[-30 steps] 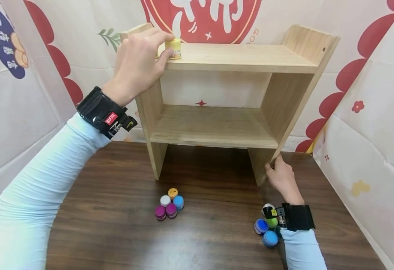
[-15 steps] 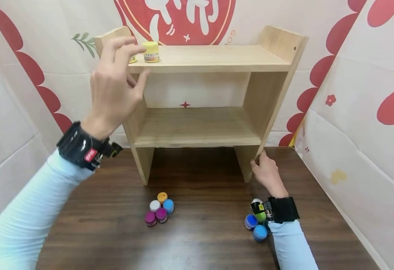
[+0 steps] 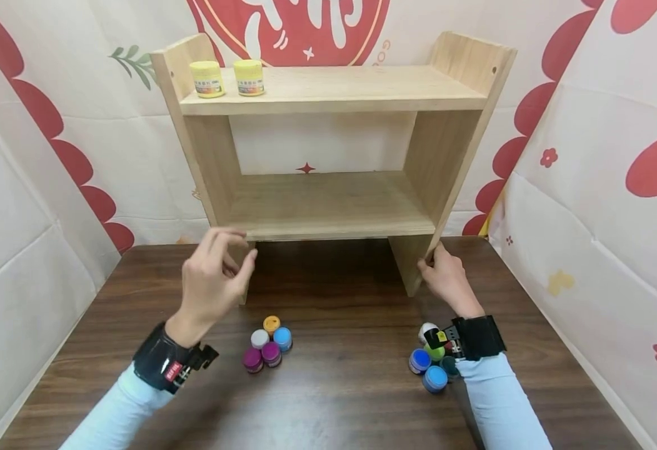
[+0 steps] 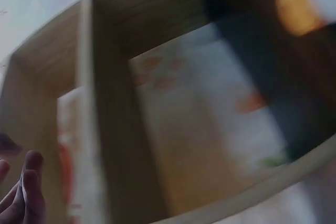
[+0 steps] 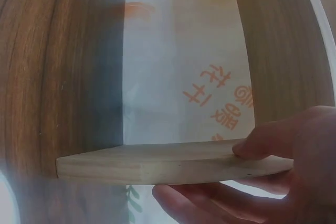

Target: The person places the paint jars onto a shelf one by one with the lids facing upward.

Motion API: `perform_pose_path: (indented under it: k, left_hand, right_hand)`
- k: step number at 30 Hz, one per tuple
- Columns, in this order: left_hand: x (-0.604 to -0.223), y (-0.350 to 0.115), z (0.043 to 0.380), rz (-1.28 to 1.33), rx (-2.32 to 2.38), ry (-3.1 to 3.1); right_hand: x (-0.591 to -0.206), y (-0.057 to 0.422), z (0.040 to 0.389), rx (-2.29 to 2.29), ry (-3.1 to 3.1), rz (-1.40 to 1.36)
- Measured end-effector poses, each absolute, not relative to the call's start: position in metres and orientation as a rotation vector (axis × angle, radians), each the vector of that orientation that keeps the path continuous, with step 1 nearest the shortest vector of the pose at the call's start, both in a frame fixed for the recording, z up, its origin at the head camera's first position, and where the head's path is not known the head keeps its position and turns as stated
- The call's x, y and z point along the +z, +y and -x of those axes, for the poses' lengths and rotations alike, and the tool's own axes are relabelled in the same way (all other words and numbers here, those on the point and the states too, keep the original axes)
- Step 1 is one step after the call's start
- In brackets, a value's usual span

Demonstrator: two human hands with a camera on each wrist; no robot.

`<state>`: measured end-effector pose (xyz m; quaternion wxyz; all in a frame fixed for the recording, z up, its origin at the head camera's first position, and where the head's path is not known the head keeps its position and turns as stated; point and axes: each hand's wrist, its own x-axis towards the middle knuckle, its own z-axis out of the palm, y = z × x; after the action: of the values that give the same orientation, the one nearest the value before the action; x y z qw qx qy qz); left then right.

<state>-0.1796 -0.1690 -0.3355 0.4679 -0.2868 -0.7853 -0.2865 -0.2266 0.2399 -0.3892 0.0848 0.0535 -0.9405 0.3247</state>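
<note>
While the R hand [image 3: 446, 278] grips the lower front edge of the wooden shelf unit's [image 3: 328, 203] right side panel, thumb & fingers on opp. faces, prob. to steady it, the L hand [image 3: 212, 281] hangs before the left panel, thumb & fingertips apart, nothing held. Two yellow jars [image 3: 207, 79] stand upright on the top shelf, L end, slightly apart, prob. spaced for display. L jar cluster [image 3: 272, 352] sits on the worktop [image 3: 339, 400] near the L hand, prob. for easy reach. R jar cluster [image 3: 420, 361] is partly behind the wrist cam [image 3: 443, 337], so exact no. unclear. L hand hides part of the left panel's foot; L-wrist view's badly blurred; red emblem [image 3: 289, 50] cut off up top.
</note>
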Motion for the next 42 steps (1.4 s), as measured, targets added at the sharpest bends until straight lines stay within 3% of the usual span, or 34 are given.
perform_pose_path:
  k: [7,14,21,29,34,42]
  left_hand:
    - [-0.400,-0.183,0.187,0.754,-0.714,-2.535]
    - [-0.426,-0.187,0.189,0.924,-0.611,-2.903]
    - [-0.436,-0.193,0.184,0.943,-0.559,-2.968]
    - [-0.438,-0.181,0.210,0.879,-0.438,-2.874]
    - [-0.435,-0.179,0.208,0.838,-0.391,-2.892]
    - [-0.431,-0.184,0.204,0.964,-0.549,-2.929]
  right_hand:
    - [-0.390,0.239,0.229,0.997,-2.798,-0.169]
    - [-0.394,0.236,0.229,1.005,-2.807,-0.154]
    - [-0.400,0.226,0.231,0.971,-2.813,-0.181]
    - [-0.397,0.239,0.227,0.917,-2.763,-0.160]
    - [-0.400,0.238,0.225,0.917,-2.754,-0.144]
    - [-0.398,0.235,0.227,0.918,-2.752,-0.138]
